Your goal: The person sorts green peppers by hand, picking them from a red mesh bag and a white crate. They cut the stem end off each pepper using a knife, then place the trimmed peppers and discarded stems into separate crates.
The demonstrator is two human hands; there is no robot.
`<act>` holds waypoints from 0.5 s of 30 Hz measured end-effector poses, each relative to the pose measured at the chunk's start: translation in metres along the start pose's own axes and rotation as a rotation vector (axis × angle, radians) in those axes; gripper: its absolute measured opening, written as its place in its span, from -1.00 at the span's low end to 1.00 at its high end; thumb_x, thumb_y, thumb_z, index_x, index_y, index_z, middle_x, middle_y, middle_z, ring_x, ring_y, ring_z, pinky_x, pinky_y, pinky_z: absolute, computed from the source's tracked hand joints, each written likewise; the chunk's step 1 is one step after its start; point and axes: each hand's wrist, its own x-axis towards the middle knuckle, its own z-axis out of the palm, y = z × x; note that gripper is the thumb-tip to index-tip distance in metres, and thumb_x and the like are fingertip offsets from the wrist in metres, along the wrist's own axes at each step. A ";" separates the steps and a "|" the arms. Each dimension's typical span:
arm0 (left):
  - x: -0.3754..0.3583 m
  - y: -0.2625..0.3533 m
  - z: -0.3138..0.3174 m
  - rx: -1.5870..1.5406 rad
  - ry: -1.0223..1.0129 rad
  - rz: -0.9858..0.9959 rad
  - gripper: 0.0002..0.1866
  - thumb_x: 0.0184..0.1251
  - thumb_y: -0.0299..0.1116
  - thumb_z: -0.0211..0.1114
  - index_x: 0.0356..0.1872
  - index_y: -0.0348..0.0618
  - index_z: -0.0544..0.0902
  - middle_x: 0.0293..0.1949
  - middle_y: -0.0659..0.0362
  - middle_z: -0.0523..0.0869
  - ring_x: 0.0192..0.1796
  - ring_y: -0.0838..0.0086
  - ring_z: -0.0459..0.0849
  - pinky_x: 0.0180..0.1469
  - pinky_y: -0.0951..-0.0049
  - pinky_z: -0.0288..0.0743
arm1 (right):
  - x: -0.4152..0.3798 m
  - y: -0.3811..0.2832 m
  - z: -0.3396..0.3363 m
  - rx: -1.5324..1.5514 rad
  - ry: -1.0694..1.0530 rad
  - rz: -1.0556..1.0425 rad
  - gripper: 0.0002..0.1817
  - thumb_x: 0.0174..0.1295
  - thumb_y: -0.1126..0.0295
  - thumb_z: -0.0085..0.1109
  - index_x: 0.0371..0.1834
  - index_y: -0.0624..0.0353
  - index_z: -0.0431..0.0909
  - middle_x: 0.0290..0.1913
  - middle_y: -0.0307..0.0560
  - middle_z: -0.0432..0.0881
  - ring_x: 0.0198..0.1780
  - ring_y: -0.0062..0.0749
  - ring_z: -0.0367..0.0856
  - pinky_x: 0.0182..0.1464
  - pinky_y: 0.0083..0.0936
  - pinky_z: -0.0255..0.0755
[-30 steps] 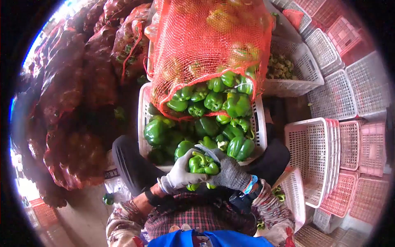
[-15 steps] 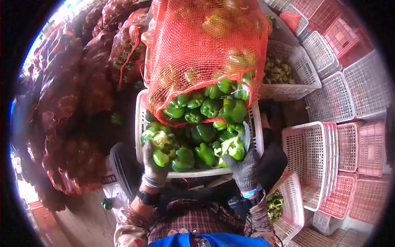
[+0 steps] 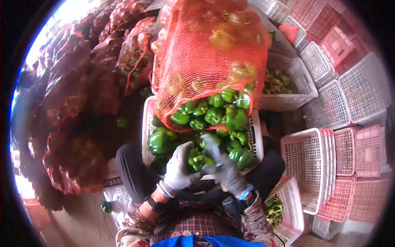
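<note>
A green bell pepper, its stem end facing up, sits between my two gloved hands at the near side of a white crate. My left hand, in a pale glove, curls around its left side. Close against the pepper's right side is my right hand, in a darker grey glove and blurred by motion. A grey elongated shape points up from it; whether finger or blade I cannot make out. More green peppers fill the crate. Over its far side lies a red mesh sack, its mouth open towards me, with peppers inside.
Full mesh sacks are piled on the left. A white crate of trimmings stands at the back right, and another crate with green pieces stands at my right knee. Stacked crates line the right. One pepper lies on the floor.
Both hands have come inward from the crate's two sides and now meet around one pepper near the middle. The peppers they were touching at the sides are out of their grasp. The view has shifted slightly.
</note>
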 end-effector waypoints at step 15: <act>-0.023 0.007 0.039 -0.715 -0.274 -0.188 -0.16 -0.32 -0.56 0.44 0.20 -0.17 0.36 0.08 0.15 0.48 0.16 0.41 0.46 0.21 0.36 0.37 | -0.057 0.038 0.016 0.613 0.017 0.425 -0.43 0.35 0.11 0.02 0.30 0.24 0.27 0.03 -0.06 0.55 -0.02 -0.31 0.57 -0.03 -0.43 0.50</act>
